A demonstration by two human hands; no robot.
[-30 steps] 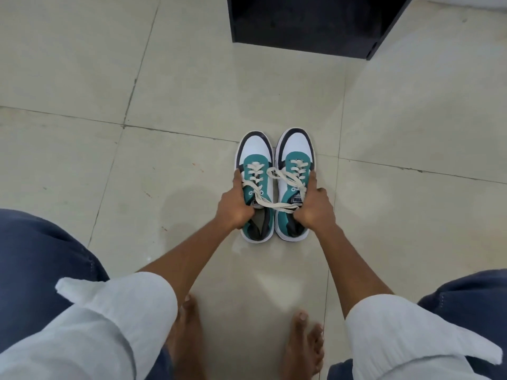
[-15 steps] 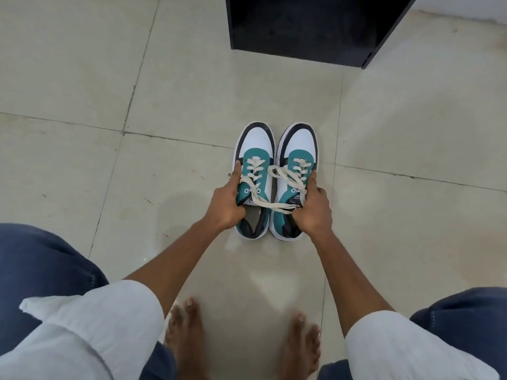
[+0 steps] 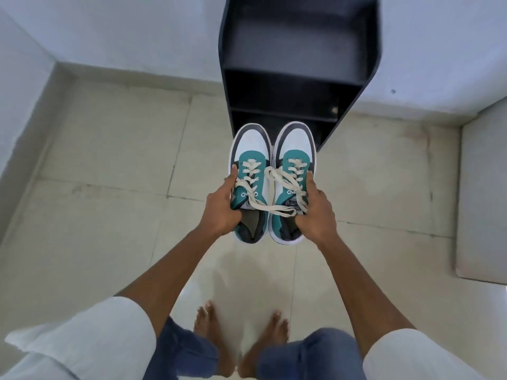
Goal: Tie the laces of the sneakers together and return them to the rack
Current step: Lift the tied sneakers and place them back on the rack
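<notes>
Head view shows my left hand point(image 3: 220, 208) with its fingers curled tight around the outer side of the left sneaker point(image 3: 251, 185), thumb up along the teal part. My right hand point(image 3: 315, 212) is wrapped the same way around the outer side of the right sneaker point(image 3: 293, 182). Both hands are closed and gripping, one shoe each.

The two shoes sit side by side, almost touching, toes pointing away from me. A cream lace point(image 3: 274, 209) runs across from one shoe to the other, so I think the tying part is done.

I hold the pair up in the air, over the pale tiled floor point(image 3: 109, 160). Their toes are just in front of the bottom of the dark shoe rack point(image 3: 299, 50), which stands against the wall.

Now I think it is time to put them back. I should keep both shoes level and close together so the lace does not pull or catch. I should slide them toes first onto a shelf and let go only when the soles rest flat.
</notes>
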